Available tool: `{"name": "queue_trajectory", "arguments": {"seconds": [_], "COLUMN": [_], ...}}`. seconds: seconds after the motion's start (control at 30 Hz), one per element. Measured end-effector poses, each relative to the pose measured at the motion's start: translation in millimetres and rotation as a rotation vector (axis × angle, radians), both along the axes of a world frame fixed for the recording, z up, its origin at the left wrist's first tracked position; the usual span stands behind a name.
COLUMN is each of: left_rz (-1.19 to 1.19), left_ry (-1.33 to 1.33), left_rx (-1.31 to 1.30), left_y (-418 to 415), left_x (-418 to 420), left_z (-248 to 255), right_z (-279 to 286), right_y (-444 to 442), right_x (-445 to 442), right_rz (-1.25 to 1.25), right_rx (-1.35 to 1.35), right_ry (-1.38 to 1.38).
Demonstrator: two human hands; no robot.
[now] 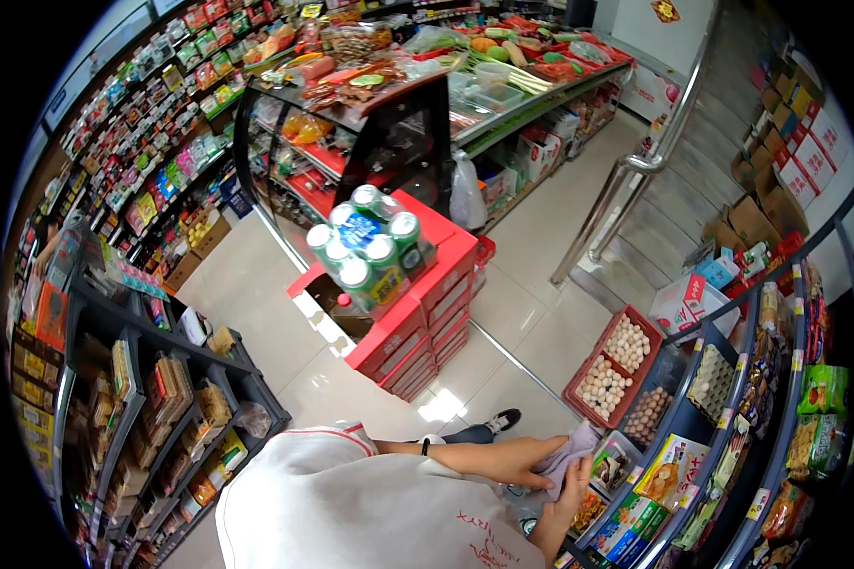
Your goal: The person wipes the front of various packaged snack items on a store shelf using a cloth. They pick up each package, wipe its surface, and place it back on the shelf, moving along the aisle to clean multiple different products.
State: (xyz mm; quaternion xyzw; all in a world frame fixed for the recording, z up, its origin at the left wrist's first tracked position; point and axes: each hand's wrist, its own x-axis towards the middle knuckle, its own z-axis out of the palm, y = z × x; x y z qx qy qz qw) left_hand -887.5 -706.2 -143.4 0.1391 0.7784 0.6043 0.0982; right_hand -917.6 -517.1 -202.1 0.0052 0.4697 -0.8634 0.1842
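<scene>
A greyish-purple cloth (568, 455) is folded between my two hands at the lower right. My left hand (530, 459), below a black band on the wrist, grips the cloth from the upper side. From below, my right hand (573, 494) has its fingers closed on the cloth's lower edge. Both hands are just in front of a shelf rack (640, 512) of packaged food. Close beyond the cloth sits a clear-lidded box (613, 462), and above it stands a red crate (573, 395) of eggs.
Red cartons (413, 341) are stacked on the floor, with a shrink-wrapped pack of cans (363, 242) on top. Behind them stand a glass display case (391, 142) and a produce counter (541, 107). A steel handrail (605, 206) borders stairs. Another shelf rack (164, 384) is at left.
</scene>
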Motion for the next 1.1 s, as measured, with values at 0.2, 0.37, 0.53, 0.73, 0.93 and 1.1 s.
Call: {"name": "queue_trajectory", "arguments": {"seconds": [0.2,0.37,0.53,0.73,0.93,1.1], "left_rz": [0.168,0.117,0.12,0.287,0.434,0.657], "left_ry": [0.107,0.043,0.021,-0.011,-0.014,-0.149], "left_rx": [-0.105,-0.225,-0.107,0.01,-0.095,0.013], "left_y": [-49.0,-101.9,-161.4,-224.6,-253.5,-236.3], "left_x": [46.0,62.5,87.0,143.6,190.9,232.2], "left_z": [-1.7,1.1,14.7,23.3,36.6,28.2], "right_z": [-21.2,-18.1,24.4,40.7,68.0,91.5], "right_y": [-57.3,-95.0,-167.2,-234.1,-271.3,-267.4], "right_x": [43.3,52.1,82.7,108.2,141.4,168.6], "right_rz": [0.081,0.097,0.058,0.322,0.332,0.466], "right_rx": [0.066,0.06,0.131,0.218,0.431,0.74], "right_ry": [-0.155,-0.213,-0.244,-0.082,0.1,0.425]}}
